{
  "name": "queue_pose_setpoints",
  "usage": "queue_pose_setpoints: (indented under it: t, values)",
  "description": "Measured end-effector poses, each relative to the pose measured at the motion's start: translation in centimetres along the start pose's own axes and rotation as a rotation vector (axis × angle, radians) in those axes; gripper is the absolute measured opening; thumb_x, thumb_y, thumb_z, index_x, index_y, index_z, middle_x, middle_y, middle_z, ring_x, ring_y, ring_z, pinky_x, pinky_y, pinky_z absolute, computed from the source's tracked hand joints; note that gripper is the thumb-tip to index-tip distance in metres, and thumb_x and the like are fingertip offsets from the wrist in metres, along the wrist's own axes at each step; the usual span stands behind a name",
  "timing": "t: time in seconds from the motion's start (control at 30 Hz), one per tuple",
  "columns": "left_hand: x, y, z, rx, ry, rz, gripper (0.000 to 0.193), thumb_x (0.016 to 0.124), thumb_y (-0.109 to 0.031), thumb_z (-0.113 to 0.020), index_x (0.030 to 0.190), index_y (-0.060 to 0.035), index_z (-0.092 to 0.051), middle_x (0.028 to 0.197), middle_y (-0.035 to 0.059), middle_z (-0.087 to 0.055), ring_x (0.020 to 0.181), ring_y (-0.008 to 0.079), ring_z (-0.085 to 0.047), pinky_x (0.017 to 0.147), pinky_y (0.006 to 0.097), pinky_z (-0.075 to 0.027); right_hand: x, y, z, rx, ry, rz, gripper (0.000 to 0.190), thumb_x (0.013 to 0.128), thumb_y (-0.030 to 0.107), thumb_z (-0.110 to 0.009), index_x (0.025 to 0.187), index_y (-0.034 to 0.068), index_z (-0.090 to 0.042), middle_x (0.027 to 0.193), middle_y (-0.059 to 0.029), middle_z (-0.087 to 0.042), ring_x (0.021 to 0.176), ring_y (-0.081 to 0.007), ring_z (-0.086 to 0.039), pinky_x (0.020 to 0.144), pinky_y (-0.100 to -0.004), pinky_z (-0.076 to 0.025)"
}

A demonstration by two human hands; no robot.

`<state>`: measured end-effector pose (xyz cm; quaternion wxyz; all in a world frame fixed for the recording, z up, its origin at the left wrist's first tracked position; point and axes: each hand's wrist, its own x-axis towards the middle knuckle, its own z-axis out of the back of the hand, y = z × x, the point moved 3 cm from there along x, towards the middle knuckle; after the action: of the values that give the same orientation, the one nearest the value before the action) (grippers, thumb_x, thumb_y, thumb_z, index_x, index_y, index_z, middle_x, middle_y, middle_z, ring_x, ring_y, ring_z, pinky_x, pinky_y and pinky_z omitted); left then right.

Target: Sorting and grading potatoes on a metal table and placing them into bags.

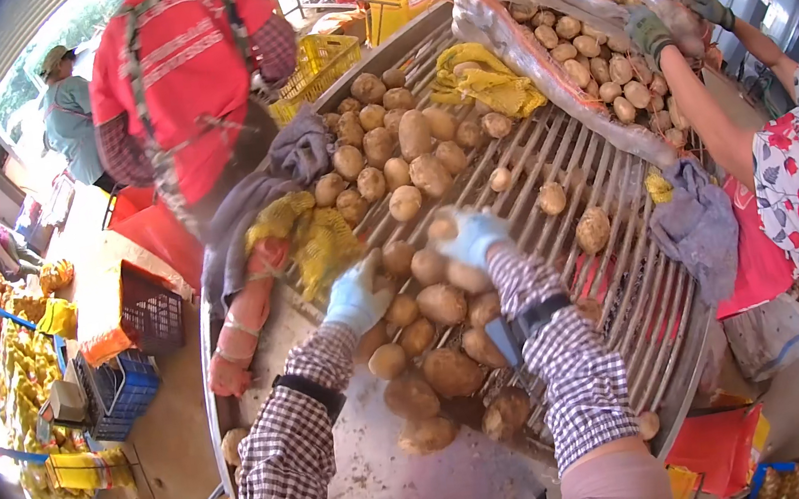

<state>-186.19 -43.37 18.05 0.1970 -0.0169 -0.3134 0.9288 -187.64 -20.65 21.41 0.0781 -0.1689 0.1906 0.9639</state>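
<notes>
My left hand [359, 296], in a light blue glove, reaches over the left edge of a loose heap of potatoes [443, 304]. Its fingertips are beside the potatoes, and their grip is hidden. My right hand [474, 238], gloved the same way and blurred, has a small potato [441, 228] at its fingers. Beneath both hands a sorting grate of metal bars [563, 281] carries the heap. Farther up lies a second pile of potatoes [393, 144]. A few single potatoes, one of them large and rough-skinned [593, 230], sit apart on the bars to the right.
Yellow mesh bags [319, 241] and a grey cloth [237, 222] hang over the left rim. At upper right, a co-worker's gloved hands [673, 24] touch a plastic-lined sack of potatoes [590, 58]. A person in a red vest [191, 72] stands at the far left. Crates [120, 396] stand on the floor.
</notes>
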Motion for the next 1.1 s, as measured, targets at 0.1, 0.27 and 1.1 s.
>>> queue_pose_setpoints:
  t: [0.1,0.27,1.1]
  values:
    - [-6.0,0.3,1.7,-0.012,-0.001,-0.136,0.044,0.081,-0.021,-0.058,0.123,-0.0080,-0.054,0.111,0.0186,-0.062,0.105,0.0363,-0.057,0.092,0.0440,-0.044,-5.5,3.2,-4.1,-0.147,-0.024,0.107,0.067,0.083,0.058,-0.053,0.141,0.028,-0.039,0.141,-0.0123,-0.043,0.127,-0.0296,-0.043,0.104,-0.0500,-0.031]
    - [-19.3,2.3,3.6,0.105,0.072,-0.123,0.035,0.080,-0.020,-0.060,0.114,-0.0083,-0.059,0.106,0.0151,-0.063,0.101,0.0344,-0.058,0.086,0.0458,-0.046,-13.6,7.9,-10.7,0.040,-0.161,0.302,0.057,0.081,0.045,-0.062,0.133,0.024,-0.049,0.120,-0.0131,-0.054,0.109,-0.0327,-0.055,0.095,-0.0415,-0.041]
    - [-47.4,1.0,8.1,-0.328,-0.072,0.126,0.038,0.076,-0.008,-0.066,0.114,-0.0080,-0.057,0.105,0.0172,-0.058,0.097,0.0355,-0.058,0.083,0.0396,-0.049,-38.4,7.1,-20.8,1.226,-0.144,-0.266,0.040,0.091,0.032,-0.063,0.122,0.008,-0.058,0.111,-0.0036,-0.058,0.106,-0.0125,-0.051,0.093,-0.0264,-0.044]
